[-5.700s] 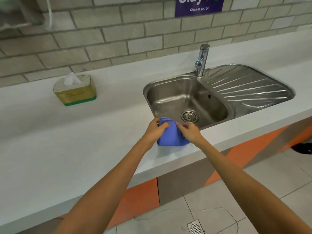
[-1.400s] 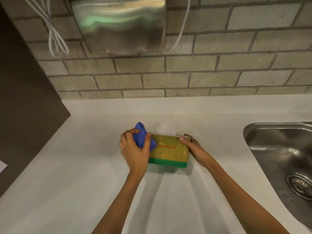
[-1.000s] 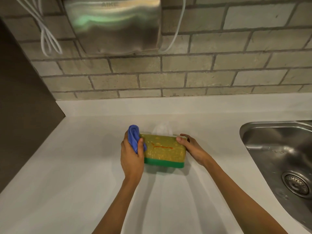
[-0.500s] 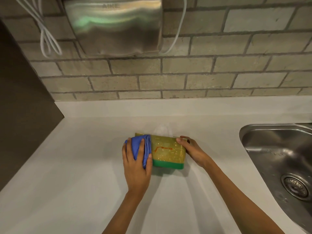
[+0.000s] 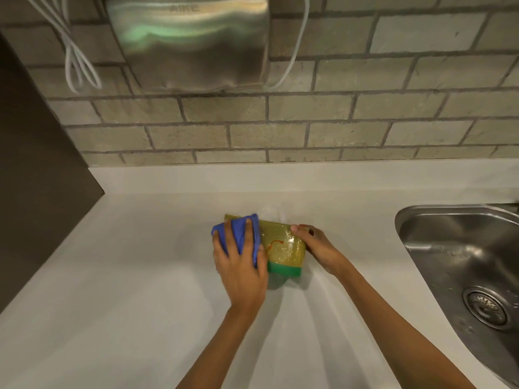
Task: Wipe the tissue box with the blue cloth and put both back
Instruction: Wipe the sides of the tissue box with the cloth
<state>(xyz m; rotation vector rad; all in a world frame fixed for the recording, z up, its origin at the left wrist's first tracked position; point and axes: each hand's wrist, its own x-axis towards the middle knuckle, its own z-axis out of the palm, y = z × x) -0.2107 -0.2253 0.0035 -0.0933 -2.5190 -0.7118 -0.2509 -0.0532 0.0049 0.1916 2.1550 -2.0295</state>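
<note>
Pressing the blue cloth (image 5: 243,237) flat against the tissue box (image 5: 282,248), the left hand (image 5: 241,265) lies spread over its left end. The right hand (image 5: 320,249) grips the box's right end, fingers curled around it. The box sits mid-counter (image 5: 126,276), nearer the back edge, with the steel sink (image 5: 460,265) set in toward the right edge.

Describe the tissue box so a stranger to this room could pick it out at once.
Start at the steel hand dryer on the brick wall and drop straight down to the white counter, left of the sink. The tissue box sits between the two hands: yellow-gold and glossy with a green base band, a white tissue poking from its top.
</note>
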